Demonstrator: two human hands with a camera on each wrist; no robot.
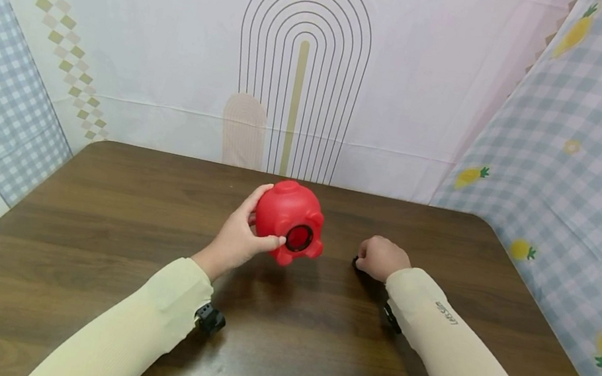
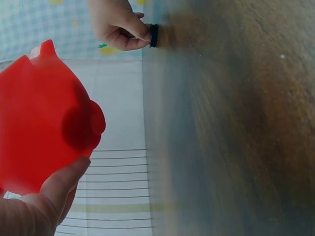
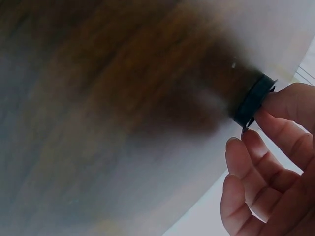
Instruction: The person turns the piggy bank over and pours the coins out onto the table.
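In the head view my left hand [image 1: 238,236] holds a red piggy bank [image 1: 284,207] above the table, thumb by its underside. The piggy bank is tipped so that its stubby feet and a round black-rimmed opening [image 1: 299,238] face me. My right hand [image 1: 383,258], apart to the right, pinches a small round black plug [image 1: 355,263] between thumb and fingers. The right wrist view shows this plug [image 3: 254,101] edge-on, just over the tabletop. Up close in the left wrist view, the piggy bank [image 2: 42,128] is cut off by the frame's edge.
A brown wood-grain table [image 1: 137,293] lies under both hands. Behind it hangs a white cloth [image 1: 427,89] with arch patterns, and a checked cloth with pineapples [image 1: 589,198] hangs along the right side. A black wrist camera [image 1: 209,318] sits at the left cuff.
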